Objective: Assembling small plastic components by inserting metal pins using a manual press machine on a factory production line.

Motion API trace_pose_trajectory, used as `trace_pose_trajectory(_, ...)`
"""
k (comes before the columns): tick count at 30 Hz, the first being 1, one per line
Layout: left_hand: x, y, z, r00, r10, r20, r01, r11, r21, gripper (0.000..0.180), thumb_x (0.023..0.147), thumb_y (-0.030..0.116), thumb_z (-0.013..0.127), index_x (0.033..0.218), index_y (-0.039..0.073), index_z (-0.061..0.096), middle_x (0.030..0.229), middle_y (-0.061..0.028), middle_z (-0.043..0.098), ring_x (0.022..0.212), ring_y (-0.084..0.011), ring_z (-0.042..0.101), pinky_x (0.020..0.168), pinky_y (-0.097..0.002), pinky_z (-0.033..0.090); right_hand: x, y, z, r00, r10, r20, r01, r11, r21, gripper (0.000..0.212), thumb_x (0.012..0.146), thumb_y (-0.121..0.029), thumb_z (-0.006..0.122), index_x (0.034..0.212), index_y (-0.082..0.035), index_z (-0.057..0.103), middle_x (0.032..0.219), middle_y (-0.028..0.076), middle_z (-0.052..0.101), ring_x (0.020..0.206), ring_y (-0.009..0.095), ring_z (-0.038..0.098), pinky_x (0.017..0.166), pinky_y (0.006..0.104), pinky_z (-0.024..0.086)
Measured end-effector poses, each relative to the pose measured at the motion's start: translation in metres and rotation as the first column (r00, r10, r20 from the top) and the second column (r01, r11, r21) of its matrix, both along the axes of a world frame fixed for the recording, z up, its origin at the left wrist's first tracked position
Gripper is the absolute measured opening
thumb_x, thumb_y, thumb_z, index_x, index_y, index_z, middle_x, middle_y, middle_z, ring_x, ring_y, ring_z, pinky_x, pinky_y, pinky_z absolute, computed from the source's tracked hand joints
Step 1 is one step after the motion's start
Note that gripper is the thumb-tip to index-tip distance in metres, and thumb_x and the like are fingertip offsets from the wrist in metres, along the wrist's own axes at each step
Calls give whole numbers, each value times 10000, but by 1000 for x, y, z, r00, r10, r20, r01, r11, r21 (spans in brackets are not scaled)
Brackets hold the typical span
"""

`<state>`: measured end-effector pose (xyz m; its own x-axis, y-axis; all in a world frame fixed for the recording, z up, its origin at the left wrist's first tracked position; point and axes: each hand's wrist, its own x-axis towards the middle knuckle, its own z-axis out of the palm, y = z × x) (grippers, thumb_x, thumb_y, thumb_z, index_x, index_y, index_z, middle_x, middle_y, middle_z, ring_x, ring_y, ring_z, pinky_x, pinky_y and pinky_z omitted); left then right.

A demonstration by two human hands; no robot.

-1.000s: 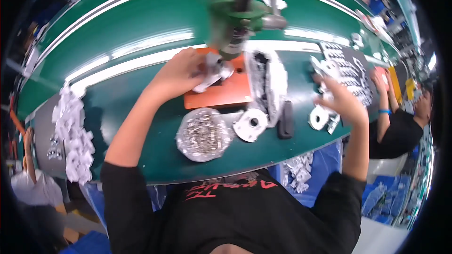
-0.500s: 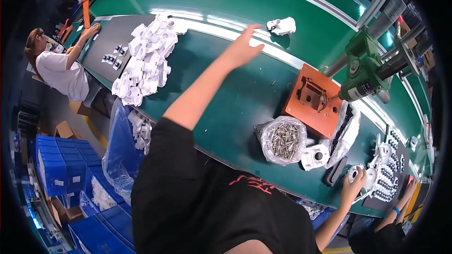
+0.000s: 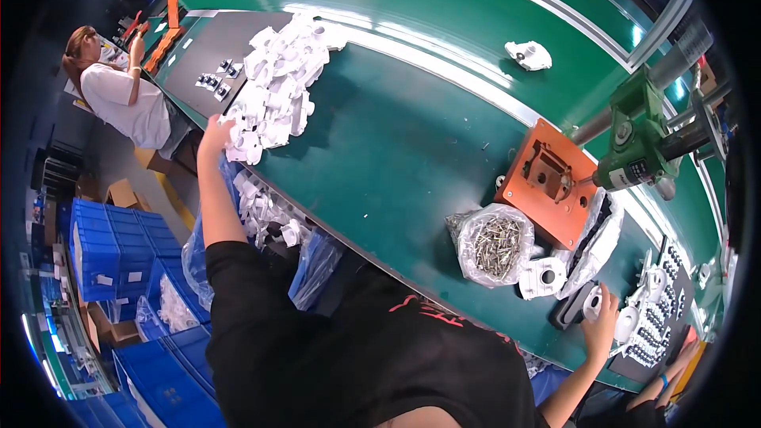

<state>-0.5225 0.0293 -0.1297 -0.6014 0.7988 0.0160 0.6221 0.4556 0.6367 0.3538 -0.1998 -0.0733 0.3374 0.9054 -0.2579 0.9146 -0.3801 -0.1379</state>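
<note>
Shifting the left hand (image 3: pixel 216 138) from upper centre to the pile of white parts (image 3: pixel 279 83), upper left, seemingly selecting, with grip unclear, while grasping a white ring-shaped piece (image 3: pixel 592 303), lower right, in the right hand (image 3: pixel 604 322).

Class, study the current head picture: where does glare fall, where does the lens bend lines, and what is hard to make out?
Head view: bright reflected streaks lie across the green belt; head view: the belt's edges bow and the picture corners go black; head view: the piled white parts look pale, their outlines running together.
</note>
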Motion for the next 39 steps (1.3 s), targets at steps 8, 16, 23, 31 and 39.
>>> trace_pose_trajectory(8, 101, 13, 0, 974, -162, -158, 165, 986, 9, 663, 815, 414, 620, 1294, -10, 444, 1221, -314, 515, 1184, -401, 486, 991, -401, 383, 10, -6, -11, 995, -63, -73, 78, 973, 216, 810, 590, 13, 566, 1367, -94, 368, 1189, 199, 483, 1089, 412, 497, 924, 420, 410)
trace_pose_trajectory(16, 144, 46, -4, 939, -328, -107, 331, 944, 13, 406, 768, 254, 664, 1072, 37, 506, 1115, -250, 491, 996, -412, 524, 869, -444, 429, 18, -31, 0, 979, -68, -194, 153, 872, 465, 743, 717, -72, 664, 1392, -85, 353, 1235, 143, 512, 1002, 267, 511, 898, 362, 410)
trace_pose_trajectory(23, 127, 63, 0, 813, -289, -506, 231, 957, -176, 320, 820, 238, 571, 1086, 65, 615, 1015, -204, 604, 925, -386, 585, 785, -486, 461, -49, -4, 37, 155, 333, -930, 706, 621, 341, 763, 742, -189, 659, 1387, -7, 296, 1179, 154, 511, 1081, 259, 533, 885, 418, 480)
trace_pose_trajectory(31, 141, 59, -5, 680, -475, -559, 494, 860, -129, 212, 812, 126, 505, 981, 41, 599, 932, -199, 598, 901, -383, 567, 790, -458, 437, -81, 32, 19, -415, 483, -771, 525, 819, 230, 783, 772, -492, 504, 1384, -43, 314, 1177, 308, 522, 952, 486, 583, 694, 446, 534)
trace_pose_trajectory(39, 152, 44, 19, 764, -565, -312, 541, 824, -168, 349, 782, 63, 512, 1125, 35, 567, 1036, -128, 607, 969, -293, 564, 879, -370, 420, -76, 17, 12, -355, 434, -828, 533, 822, 202, 751, 770, -489, 519, 1367, -60, 361, 1161, 303, 534, 933, 476, 588, 708, 432, 530)
